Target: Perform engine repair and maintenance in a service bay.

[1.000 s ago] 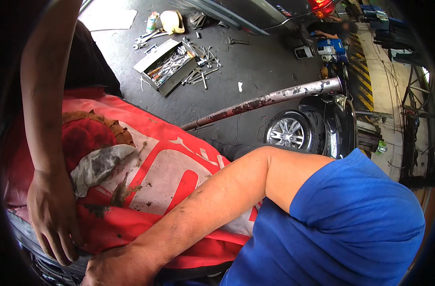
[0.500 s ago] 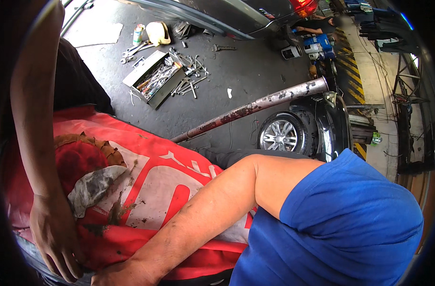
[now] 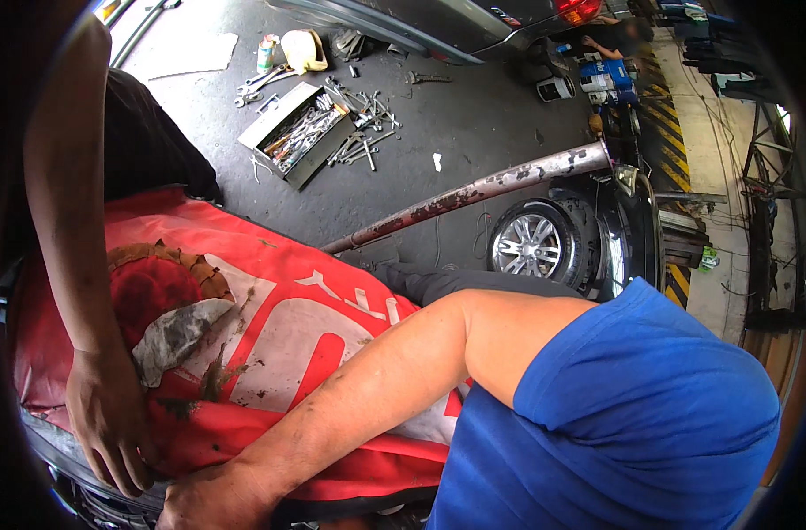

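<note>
My bare right arm comes out of a blue sleeve (image 3: 632, 380) and reaches to the lower left. My right hand (image 3: 210, 500) is beside the lower edge of a red and white fender cover (image 3: 301, 375); its fingers are hidden, so I cannot tell what they hold. My left hand is out of view. Close by, a co-worker's hand (image 3: 107, 420) hangs down over the cover's edge, fingers pointing downward. On the cover rest a soiled grey rag (image 3: 178, 340) and a round red piece with a ragged brown rim (image 3: 160, 278).
An open metal toolbox (image 3: 293, 137) stands on the floor, with loose wrenches (image 3: 372, 110) around it. A long worn pipe (image 3: 474, 194) slants past a wheel (image 3: 534, 243). A grey car (image 3: 421, 26) stands behind. Another person's arm (image 3: 604, 46) shows near blue containers (image 3: 608, 78).
The view has shifted slightly, and more dark car parts show at the lower left. My right arm and the co-worker's hand keep nearly the same places against the cover.
</note>
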A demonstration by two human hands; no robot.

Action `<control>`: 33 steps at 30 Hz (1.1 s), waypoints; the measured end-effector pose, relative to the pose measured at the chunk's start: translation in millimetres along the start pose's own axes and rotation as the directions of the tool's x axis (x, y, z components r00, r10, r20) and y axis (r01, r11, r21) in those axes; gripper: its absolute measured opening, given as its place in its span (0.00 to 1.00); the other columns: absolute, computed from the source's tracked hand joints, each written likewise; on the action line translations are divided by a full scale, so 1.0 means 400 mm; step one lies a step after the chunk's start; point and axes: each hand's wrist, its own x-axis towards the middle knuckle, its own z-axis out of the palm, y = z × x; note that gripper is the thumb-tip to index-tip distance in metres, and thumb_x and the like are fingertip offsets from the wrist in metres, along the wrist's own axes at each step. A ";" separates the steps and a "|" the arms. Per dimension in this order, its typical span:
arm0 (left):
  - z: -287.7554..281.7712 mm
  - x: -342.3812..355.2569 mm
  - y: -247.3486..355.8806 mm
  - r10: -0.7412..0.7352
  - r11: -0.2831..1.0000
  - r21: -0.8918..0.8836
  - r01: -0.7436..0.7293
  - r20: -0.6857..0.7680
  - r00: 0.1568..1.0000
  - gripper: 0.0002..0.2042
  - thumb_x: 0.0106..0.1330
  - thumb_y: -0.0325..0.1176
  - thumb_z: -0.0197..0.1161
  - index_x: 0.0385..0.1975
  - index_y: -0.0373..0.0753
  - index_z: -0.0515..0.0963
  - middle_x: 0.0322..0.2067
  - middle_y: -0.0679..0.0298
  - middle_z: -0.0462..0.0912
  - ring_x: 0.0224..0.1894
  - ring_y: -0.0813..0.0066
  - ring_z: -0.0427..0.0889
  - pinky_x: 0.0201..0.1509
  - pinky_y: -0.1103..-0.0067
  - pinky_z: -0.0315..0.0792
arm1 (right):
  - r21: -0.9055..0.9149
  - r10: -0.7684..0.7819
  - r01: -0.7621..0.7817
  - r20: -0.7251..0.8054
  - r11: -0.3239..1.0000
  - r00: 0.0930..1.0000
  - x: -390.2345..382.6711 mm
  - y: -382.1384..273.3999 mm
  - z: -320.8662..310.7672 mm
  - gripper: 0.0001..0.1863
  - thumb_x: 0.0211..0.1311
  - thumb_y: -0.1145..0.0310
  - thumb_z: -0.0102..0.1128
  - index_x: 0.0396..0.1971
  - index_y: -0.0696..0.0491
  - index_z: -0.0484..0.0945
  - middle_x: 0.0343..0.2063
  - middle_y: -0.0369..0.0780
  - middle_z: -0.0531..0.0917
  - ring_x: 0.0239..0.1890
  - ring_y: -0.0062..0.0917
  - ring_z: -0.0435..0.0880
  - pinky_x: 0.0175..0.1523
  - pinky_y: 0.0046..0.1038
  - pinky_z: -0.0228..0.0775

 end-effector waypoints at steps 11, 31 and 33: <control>-0.052 -0.032 -0.106 0.363 0.931 -0.236 -0.278 0.545 0.756 0.18 0.71 0.40 0.52 0.50 0.29 0.67 0.49 0.47 0.73 0.52 0.54 0.73 0.55 0.67 0.67 | -0.067 -0.024 0.017 -0.107 0.998 0.994 0.006 0.054 0.040 0.22 0.53 0.53 0.64 0.28 0.61 0.81 0.30 0.53 0.83 0.38 0.51 0.82 0.47 0.45 0.74; 0.118 0.040 -0.938 0.675 0.650 -0.647 -0.398 0.733 -0.089 0.27 0.73 0.38 0.53 0.63 0.22 0.61 0.59 0.39 0.70 0.62 0.48 0.71 0.66 0.67 0.64 | -0.433 -0.169 0.137 -0.036 0.891 0.985 0.033 0.062 0.054 0.10 0.45 0.60 0.65 0.16 0.50 0.80 0.20 0.46 0.80 0.24 0.43 0.80 0.31 0.41 0.73; 0.066 0.168 -1.102 0.643 0.689 -0.589 -0.422 0.766 -0.018 0.28 0.73 0.38 0.53 0.64 0.21 0.60 0.60 0.38 0.70 0.63 0.47 0.70 0.67 0.67 0.64 | -0.386 -0.249 0.208 -0.058 0.899 0.967 0.066 0.140 -0.028 0.08 0.43 0.61 0.65 0.15 0.48 0.77 0.18 0.44 0.78 0.22 0.38 0.78 0.28 0.40 0.70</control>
